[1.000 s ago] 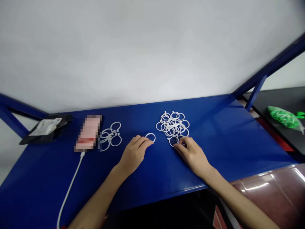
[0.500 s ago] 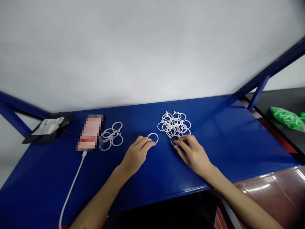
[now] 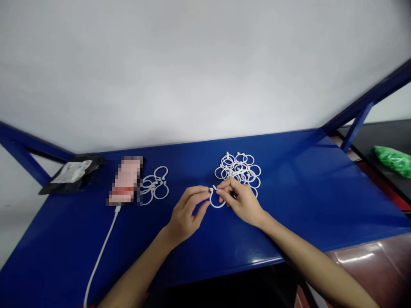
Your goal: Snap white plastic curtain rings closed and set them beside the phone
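A white plastic curtain ring [image 3: 217,207] is held between both hands above the blue tabletop, its knobbed ends apart at the top. My left hand [image 3: 188,210] grips the ring's left side with fingertips and thumb. On the ring's right side, the thumb and fingers of my right hand [image 3: 243,201] are pinched. Just behind my right hand lies a pile of similar white rings [image 3: 227,161], partly covered by it. A smaller group of white rings [image 3: 161,191] rests to the left, beside the phone.
A blurred-out phone [image 3: 126,175] with a white cable [image 3: 102,252] lies on the blue table [image 3: 192,162]. At the far left is a black plastic package [image 3: 69,171] with a white label. A bag of green items [image 3: 393,160] sits on a dark surface at right.
My right hand has moved left from the pile and now grips the ring my left hand was holding. The ring's ends now show apart. The view has shifted slightly.
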Tool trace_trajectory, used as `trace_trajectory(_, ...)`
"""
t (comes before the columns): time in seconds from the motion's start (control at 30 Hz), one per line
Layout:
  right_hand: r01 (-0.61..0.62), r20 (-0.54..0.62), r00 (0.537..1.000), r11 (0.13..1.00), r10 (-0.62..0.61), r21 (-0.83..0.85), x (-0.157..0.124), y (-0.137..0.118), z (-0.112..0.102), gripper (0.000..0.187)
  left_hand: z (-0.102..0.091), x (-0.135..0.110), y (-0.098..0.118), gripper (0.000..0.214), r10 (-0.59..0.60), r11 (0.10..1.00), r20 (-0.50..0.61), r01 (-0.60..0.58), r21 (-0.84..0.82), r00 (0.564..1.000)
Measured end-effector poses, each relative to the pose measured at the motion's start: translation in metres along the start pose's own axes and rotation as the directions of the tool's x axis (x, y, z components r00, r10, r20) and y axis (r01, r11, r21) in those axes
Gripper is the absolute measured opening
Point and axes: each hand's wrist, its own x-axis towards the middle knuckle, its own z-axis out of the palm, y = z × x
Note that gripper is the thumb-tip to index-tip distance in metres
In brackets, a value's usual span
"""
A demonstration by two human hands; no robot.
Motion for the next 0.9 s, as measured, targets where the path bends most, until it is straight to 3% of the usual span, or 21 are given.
trace_trajectory(0.07,0.002,0.007,1.0,0.999,-0.002,0.039,-0.005,-0.002,0.001,0.018,-0.001,0.001,0.0,0.02,-0.159,0.985,-0.019,0.158,-0.067,0.987)
trace_trajectory(0.13,0.008,0.037,0.999,0.998,-0.01,0.055,-0.009,-0.005,0.004,0.018,-0.002,0.003,-0.002,0.016,-0.282,0.946,0.052,0.286,-0.15,0.958)
trace_trajectory(0.23,0.032,0.095,0.995,0.997,-0.038,0.063,-0.013,-0.008,0.009,0.02,-0.005,0.005,-0.005,0.021,-0.343,0.903,0.154,0.37,-0.22,0.927)
trace_trajectory(0.63,0.3,0.224,0.935,0.95,-0.276,-0.082,-0.02,-0.002,0.009,0.023,0.002,0.003,-0.003,0.022,-0.212,0.934,0.13,0.24,-0.266,0.969)
trace_trajectory(0.7,0.323,0.224,0.932,0.933,-0.285,-0.157,-0.016,-0.002,0.005,0.023,0.001,0.005,-0.006,0.02,-0.189,0.962,0.146,0.213,-0.17,0.971)
trace_trajectory(0.8,0.305,0.149,0.952,0.87,-0.268,-0.386,-0.007,0.001,-0.01,0.023,-0.007,0.01,-0.018,0.013,-0.179,0.976,0.145,0.157,0.149,0.973)
trace_trajectory(0.9,0.228,0.06,0.97,0.793,-0.236,-0.564,0.001,0.006,-0.03,0.024,-0.024,0.011,-0.033,0.019,-0.237,0.831,0.071,0.165,0.531,0.969)
